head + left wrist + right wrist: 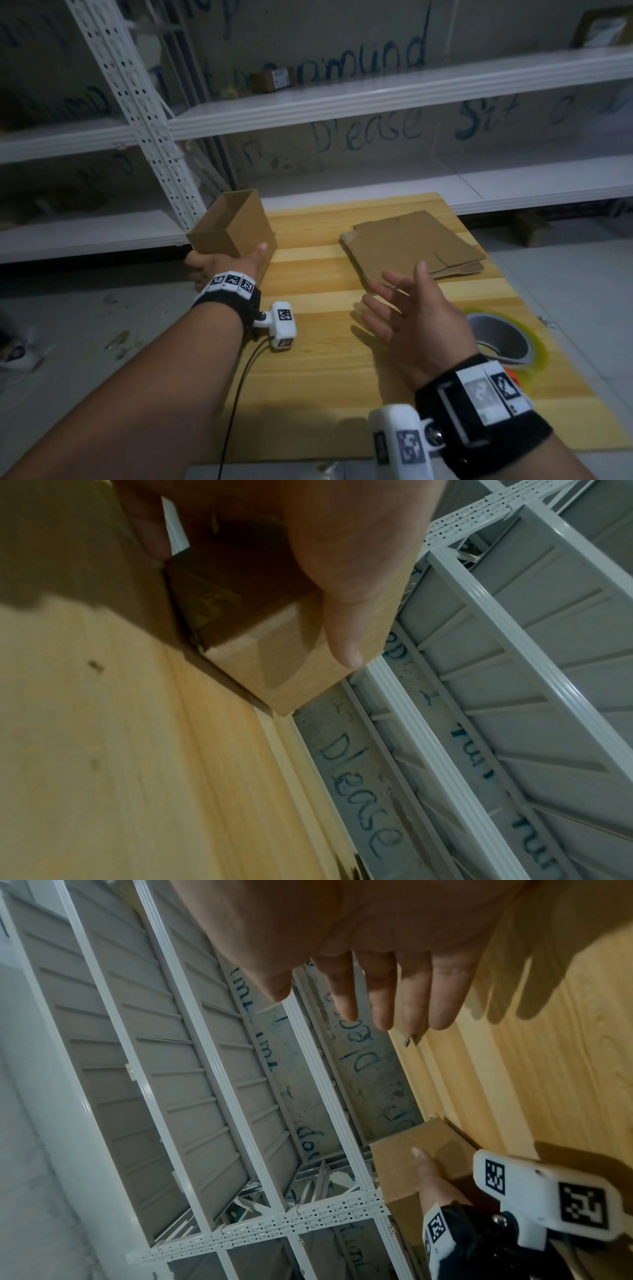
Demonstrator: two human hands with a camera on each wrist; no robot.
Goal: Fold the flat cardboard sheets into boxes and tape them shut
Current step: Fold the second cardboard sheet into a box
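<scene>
A small brown cardboard box (233, 226), open at the top, stands at the far left corner of the wooden table (325, 377). My left hand (222, 263) grips it from the near side, thumb on its right face. In the left wrist view the thumb (342, 601) lies along the box (298, 674). My right hand (404, 308) hovers over the table's middle, fingers spread and holding nothing. A stack of flat cardboard sheets (414, 245) lies at the far right. A roll of clear tape (500, 337) lies near my right wrist.
White metal shelving (376, 99) runs behind the table, its upright post (147, 120) just left of the box. A small labelled carton (270, 80) sits on a higher shelf. The floor beyond the table's left edge has scraps (118, 339).
</scene>
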